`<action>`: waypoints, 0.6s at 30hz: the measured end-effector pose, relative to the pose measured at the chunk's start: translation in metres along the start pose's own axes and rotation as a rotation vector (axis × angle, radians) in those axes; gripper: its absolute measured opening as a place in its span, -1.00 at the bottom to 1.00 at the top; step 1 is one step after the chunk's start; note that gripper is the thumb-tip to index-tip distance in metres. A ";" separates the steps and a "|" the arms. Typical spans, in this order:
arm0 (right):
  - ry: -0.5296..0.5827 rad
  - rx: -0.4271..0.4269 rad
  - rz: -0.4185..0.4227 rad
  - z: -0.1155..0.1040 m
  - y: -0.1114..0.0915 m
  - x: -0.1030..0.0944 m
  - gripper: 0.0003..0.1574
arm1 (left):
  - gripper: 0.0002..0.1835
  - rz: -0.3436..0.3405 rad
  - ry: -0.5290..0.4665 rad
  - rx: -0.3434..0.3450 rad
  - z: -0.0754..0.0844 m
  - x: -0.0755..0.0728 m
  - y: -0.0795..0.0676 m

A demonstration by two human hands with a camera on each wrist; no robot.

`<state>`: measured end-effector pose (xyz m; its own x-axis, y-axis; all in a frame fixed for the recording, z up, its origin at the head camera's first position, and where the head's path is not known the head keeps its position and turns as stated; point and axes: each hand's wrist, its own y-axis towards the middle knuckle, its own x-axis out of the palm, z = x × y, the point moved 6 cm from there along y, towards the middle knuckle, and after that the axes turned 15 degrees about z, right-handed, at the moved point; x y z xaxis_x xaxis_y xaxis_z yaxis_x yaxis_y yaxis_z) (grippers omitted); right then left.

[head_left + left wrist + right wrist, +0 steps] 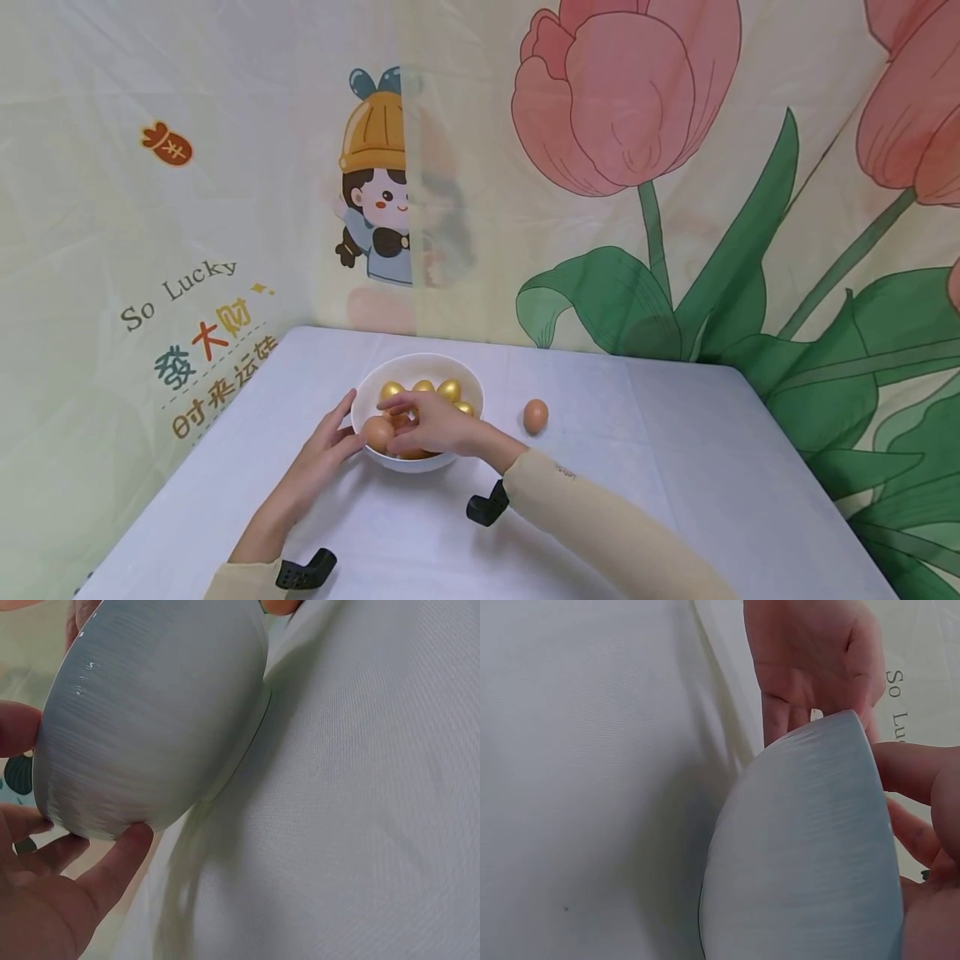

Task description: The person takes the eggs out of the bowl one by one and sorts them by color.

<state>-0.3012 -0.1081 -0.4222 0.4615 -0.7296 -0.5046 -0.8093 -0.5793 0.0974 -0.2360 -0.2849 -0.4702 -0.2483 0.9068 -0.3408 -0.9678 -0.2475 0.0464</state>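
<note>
A white bowl (360, 408) stands on the table, with gold eggs (448, 390) at its far side and brown eggs (378, 434) at its near side. My left hand (327, 446) rests against the bowl's left side. Its extended fingers (112, 866) touch the outer wall in the left wrist view. Over the bowl, my right hand (438, 423) reaches in from the right. Its thumb is beside the leftmost brown egg, and its spread fingers lie over others, partly hiding them. In the right wrist view the bowl wall (802, 847) hides the eggs.
A single brown egg (536, 417) lies on the white tablecloth (600, 467) to the right of the bowl. Behind the table hangs a printed cloth (465, 167) with tulips and a cartoon figure. Each wrist carries a black camera (307, 571).
</note>
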 end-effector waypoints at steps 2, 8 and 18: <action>-0.009 -0.005 0.006 0.000 0.002 0.002 -0.24 | -0.10 -0.002 -0.004 0.004 0.000 0.000 0.000; -0.043 -0.008 0.028 0.001 0.008 0.007 -0.29 | -0.11 -0.008 -0.011 0.002 0.000 0.001 0.000; -0.018 0.013 0.099 0.005 0.017 0.012 -0.32 | -0.12 -0.014 -0.011 0.007 0.003 0.000 -0.003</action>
<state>-0.3109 -0.1245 -0.4310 0.3722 -0.7764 -0.5086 -0.8554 -0.4996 0.1366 -0.2332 -0.2826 -0.4677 -0.2353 0.9138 -0.3311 -0.9714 -0.2327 0.0481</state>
